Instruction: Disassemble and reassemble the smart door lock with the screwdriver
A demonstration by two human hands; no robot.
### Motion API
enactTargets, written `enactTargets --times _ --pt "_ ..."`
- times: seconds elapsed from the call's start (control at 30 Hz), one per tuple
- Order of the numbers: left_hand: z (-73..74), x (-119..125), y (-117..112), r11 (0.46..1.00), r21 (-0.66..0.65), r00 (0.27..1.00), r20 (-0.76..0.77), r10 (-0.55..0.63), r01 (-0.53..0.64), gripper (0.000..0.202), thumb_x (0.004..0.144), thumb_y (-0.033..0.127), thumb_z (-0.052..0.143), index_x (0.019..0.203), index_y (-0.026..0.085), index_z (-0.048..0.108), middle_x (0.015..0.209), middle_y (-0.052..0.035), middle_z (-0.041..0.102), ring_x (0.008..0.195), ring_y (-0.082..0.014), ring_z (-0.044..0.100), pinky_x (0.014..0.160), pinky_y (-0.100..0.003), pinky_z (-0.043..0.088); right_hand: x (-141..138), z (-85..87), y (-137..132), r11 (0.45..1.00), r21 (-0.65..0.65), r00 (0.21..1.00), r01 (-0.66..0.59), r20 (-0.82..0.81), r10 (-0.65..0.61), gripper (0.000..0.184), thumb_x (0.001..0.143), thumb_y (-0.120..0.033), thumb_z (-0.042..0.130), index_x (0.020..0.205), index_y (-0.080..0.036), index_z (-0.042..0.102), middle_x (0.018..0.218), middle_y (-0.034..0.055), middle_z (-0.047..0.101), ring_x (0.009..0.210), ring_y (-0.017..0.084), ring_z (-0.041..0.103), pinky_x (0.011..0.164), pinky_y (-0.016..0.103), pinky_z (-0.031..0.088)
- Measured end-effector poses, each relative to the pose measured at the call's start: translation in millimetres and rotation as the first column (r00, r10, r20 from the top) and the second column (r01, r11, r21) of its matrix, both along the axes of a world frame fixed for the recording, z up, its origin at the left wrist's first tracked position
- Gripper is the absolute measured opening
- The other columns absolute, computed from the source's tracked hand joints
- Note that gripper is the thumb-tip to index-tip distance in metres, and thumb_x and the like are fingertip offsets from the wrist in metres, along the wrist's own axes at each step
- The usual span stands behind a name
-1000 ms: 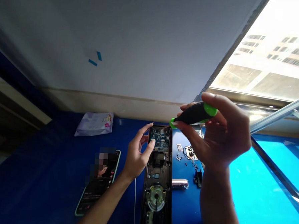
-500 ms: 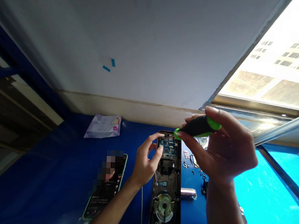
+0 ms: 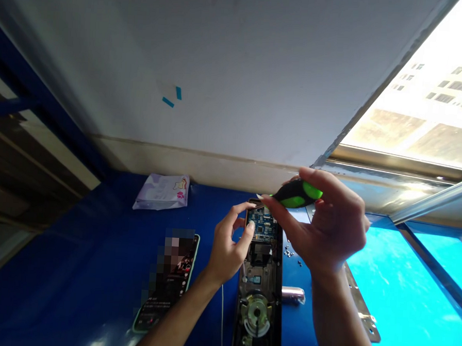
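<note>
A long black device housing (image 3: 278, 279) lies lengthwise on the blue table, its inside exposed. At its far end is a blue circuit board (image 3: 264, 231); a round metal part (image 3: 257, 313) sits nearer me. My left hand (image 3: 231, 245) grips the housing's left edge, its thumb over the board and its index finger at the far left corner. My right hand (image 3: 324, 229) is closed around a black and green screwdriver (image 3: 297, 193). The screwdriver is tilted, its shaft pointing left and down to the board's far left corner, near my left index finger; the tip's exact contact is hidden.
A phone (image 3: 166, 288) with a lit screen lies left of my left forearm. Farther back is a pale purple packet (image 3: 163, 191). Small screws (image 3: 289, 251) and a shiny pinkish cylinder (image 3: 293, 295) lie right of the housing. A metal plate (image 3: 368, 325) lies past my right forearm.
My right hand and the screwdriver have shifted left, toward the board's far left corner. My left hand keeps its place on the housing. The whole view has shifted slightly.
</note>
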State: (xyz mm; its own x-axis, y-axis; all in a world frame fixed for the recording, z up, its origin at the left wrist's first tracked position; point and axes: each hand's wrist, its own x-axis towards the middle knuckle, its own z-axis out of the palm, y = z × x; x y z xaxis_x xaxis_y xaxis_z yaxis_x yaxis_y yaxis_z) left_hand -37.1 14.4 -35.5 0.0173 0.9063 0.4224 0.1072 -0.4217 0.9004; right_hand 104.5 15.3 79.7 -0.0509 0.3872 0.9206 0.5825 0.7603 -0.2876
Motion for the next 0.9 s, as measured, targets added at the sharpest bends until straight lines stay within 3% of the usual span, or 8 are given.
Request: enactTargets --times 0.2,0.47,0.6,0.67,0.8,0.9 --pt "-3.0 1 2 1.0 0.0 0.998 0.057 -0.03 0.03 0.028 0.102 0.023 0.059 0.13 0.026 0.066 0.133 -0.006 0.072 0.103 -0.0188 0.071 0.096 -0.032 0.057 -3 1.5 6 0.977 0.213 0.999 0.015 0.032 -0.023 0.067 0.083 -0.012 0.085 0.143 -0.03 0.061 0.1 0.0004 0.078 0.077 0.018 0.074 0.066 0.031 0.067" --pt "-0.9 1 1 1.0 -0.01 0.999 0.035 -0.008 0.009 0.028 0.102 0.024 0.06 0.129 0.027 0.066 0.133 -0.0047 0.072 0.106 -0.0196 0.072 0.095 -0.032 0.057 -4 0.4 5 0.98 0.179 0.996 0.088 -0.022 -0.085 0.057 0.082 -0.015 0.087 0.132 -0.03 0.064 0.095 -0.0017 0.074 0.072 0.015 0.071 0.061 0.028 0.062" --pt "-2.3 2 2 1.0 0.003 0.997 0.075 -0.024 0.023 0.031 0.102 0.025 0.06 0.133 0.026 0.064 0.134 -0.0069 0.072 0.109 -0.0209 0.072 0.1 -0.035 0.057 -9 13.9 -5 0.97 0.105 0.971 0.22 0.077 -0.228 0.029 0.085 -0.018 0.084 0.107 -0.026 0.066 0.08 -0.0048 0.067 0.056 0.01 0.059 0.051 0.026 0.052" --pt "-3.2 4 2 1.0 0.008 0.993 0.115 -0.028 0.027 0.035 0.101 0.025 0.062 0.136 0.025 0.061 0.136 -0.0083 0.072 0.116 -0.0226 0.072 0.103 -0.036 0.057 -13 24.6 -10 0.956 0.054 0.945 0.289 0.143 -0.294 0.016 0.089 -0.023 0.08 0.091 -0.024 0.065 0.076 -0.0027 0.065 0.058 0.01 0.057 0.049 0.026 0.045" --pt "-5.9 6 4 1.0 0.004 0.986 0.162 -0.028 0.028 0.037 0.101 0.023 0.062 0.138 0.026 0.058 0.134 -0.008 0.072 0.122 -0.0231 0.071 0.103 -0.036 0.057 -19 43.4 -15 0.922 -0.01 0.896 0.388 0.239 -0.374 0.037 0.096 -0.042 0.074 0.07 -0.022 0.059 0.06 -0.0029 0.056 0.052 0.01 0.046 0.052 0.03 0.035" --pt "-8.3 5 4 1.0 0.017 0.986 0.165 -0.016 0.013 0.033 0.1 0.022 0.064 0.133 0.027 0.06 0.13 -0.0064 0.073 0.12 -0.0217 0.072 0.101 -0.034 0.058 -18 51.4 -14 0.928 -0.065 0.899 0.366 0.285 -0.334 0.044 0.1 -0.047 0.069 0.066 -0.021 0.057 0.053 -0.0059 0.045 0.049 0.008 0.033 0.051 0.029 0.029"
